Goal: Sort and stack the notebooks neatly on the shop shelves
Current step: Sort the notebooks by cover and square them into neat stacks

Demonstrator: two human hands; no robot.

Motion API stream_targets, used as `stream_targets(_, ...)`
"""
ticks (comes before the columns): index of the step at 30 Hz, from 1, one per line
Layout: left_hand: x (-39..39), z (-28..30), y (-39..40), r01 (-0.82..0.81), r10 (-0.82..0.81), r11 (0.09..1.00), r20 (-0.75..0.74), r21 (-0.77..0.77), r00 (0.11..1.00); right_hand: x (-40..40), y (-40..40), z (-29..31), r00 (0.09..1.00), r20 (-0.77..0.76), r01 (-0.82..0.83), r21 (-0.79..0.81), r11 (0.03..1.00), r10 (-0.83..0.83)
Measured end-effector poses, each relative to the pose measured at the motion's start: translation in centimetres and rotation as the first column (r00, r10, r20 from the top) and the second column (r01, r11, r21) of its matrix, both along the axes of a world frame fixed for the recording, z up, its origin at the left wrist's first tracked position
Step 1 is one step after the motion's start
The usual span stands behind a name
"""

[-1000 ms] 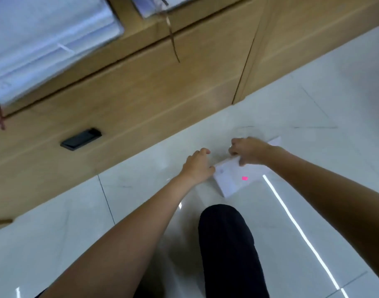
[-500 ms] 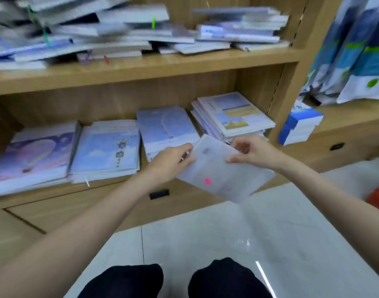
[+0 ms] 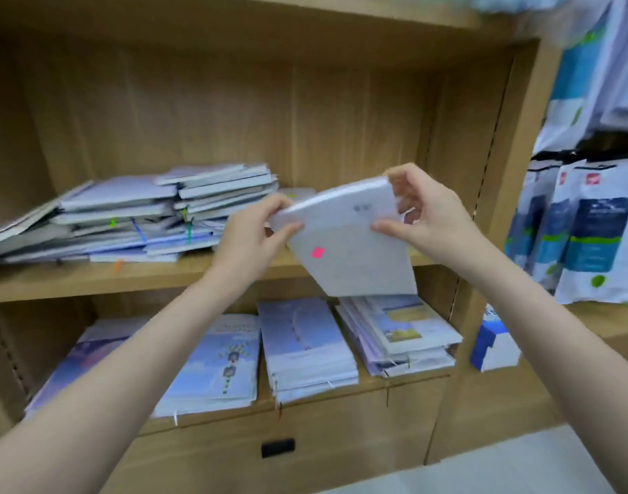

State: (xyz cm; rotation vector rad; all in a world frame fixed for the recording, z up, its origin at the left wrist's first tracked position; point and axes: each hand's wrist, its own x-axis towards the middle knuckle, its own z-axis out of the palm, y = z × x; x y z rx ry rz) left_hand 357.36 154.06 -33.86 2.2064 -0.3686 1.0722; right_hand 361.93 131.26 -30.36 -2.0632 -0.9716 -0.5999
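Right of the blue-and-white box (image 3: 495, 347) we see hanging packets (image 3: 587, 229); below-left of it, a black drawer handle (image 3: 277, 448) and pale floor (image 3: 519, 468).

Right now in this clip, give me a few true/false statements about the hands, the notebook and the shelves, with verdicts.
1. Both hands hold the white notebook. True: the left hand grips its left edge, the right hand its right.
2. The notebook lies flat on the middle shelf. False: it is held in the air, tilted, in front of the shelf.
3. A pink sticker sits on the notebook's cover. True.
4. The pile on the middle shelf is neatly squared. False: its notebooks lie skewed and splayed.
5. The lower shelf holds several stacks side by side. True.
6. The right hand rests on the lower stacks. False: it grips the notebook above them.
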Motion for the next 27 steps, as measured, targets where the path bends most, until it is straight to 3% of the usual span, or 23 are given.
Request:
stream_targets(3, 0.3, 3.7, -0.7, -0.025, 0.017, 0.999, 0.18, 0.039, 0.984, -1.4, 0.6, 3.5, 0.981, 0.182, 0.1, -0.153, 0.983, -0.072)
stream_targets(5, 0.9, 5.6, -1.2, -0.072, 0.055, 0.996, 0.298, 0.047, 0.953, -1.6, 1.5, 5.1, 0.913, 0.354, 0.289, -0.211, 0.934, -0.202)
stream_targets(8, 1.9, 7.2, -1.4, -0.14, 0.117, 0.99, 0.472, 0.015, 0.874, -0.7, 2.5, 6.2, 0.76, 0.544, 0.435, -0.019, 0.9, -0.356)
stream_targets(10, 2.9, 6.9, -1.1, -0.183, 0.133, 0.982, 0.507, 0.05, 0.852, 1.4, 3.1, 5.6, 0.768, 0.539, 0.369, 0.068, 0.927, -0.345)
stream_targets(12, 4.2, 5.0, -0.1, -0.209, 0.142, 0.966, 0.363, 0.151, 0.921, 4.4, 4.2, 3.5, 0.891, 0.337, 0.309, 0.044, 0.95, -0.305)
stream_targets(14, 5.3, 2.3, 1.5, -0.243, 0.219, 0.925, 0.112, 0.292, 0.969, 6.3, 5.3, 0.8, 0.975, -0.155, 0.17, 0.071, 0.983, -0.157)
stream_targets(15, 5.7, 0.9, 2.2, -0.286, 0.295, 0.873, 0.04, 0.395, 0.955, 6.6, 5.7, -0.5, 0.898, -0.436, 0.052, 0.214, 0.975, 0.048)
stream_targets(16, 6.0, -0.4, 3.0, -0.347, 0.37, 0.796, 0.055, 0.496, 0.927, 6.9, 6.1, -1.7, 0.732, -0.617, -0.015, 0.408, 0.913, 0.288)
stream_targets(17, 6.4, -1.3, 3.9, -0.418, 0.422, 0.717, 0.13, 0.558, 0.897, 7.4, 6.2, -2.9, 0.575, -0.661, -0.005, 0.586, 0.81, 0.482)
stream_targets(18, 6.6, -1.9, 4.6, -0.479, 0.446, 0.66, 0.212, 0.579, 0.87, 8.1, 6.3, -3.8, 0.503, -0.637, 0.041, 0.693, 0.72, 0.585)
stream_targets(19, 6.9, -2.0, 5.2, -0.52, 0.448, 0.631, 0.276, 0.576, 0.85, 8.8, 6.4, -4.3, 0.498, -0.611, 0.086, 0.741, 0.666, 0.615)
stream_targets(24, 8.2, -2.1, 7.5, -0.69, 0.461, 0.528, 0.515, 0.495, 0.722, 11.7, 7.0, -2.7, 0.695, -0.575, 0.195, 0.727, 0.658, 0.43)
stream_targets(27, 8.4, -1.4, 8.0, -0.723, 0.484, 0.561, 0.549, 0.404, 0.682, 14.6, 6.8, -1.0, 0.786, -0.557, 0.25, 0.683, 0.686, 0.269)
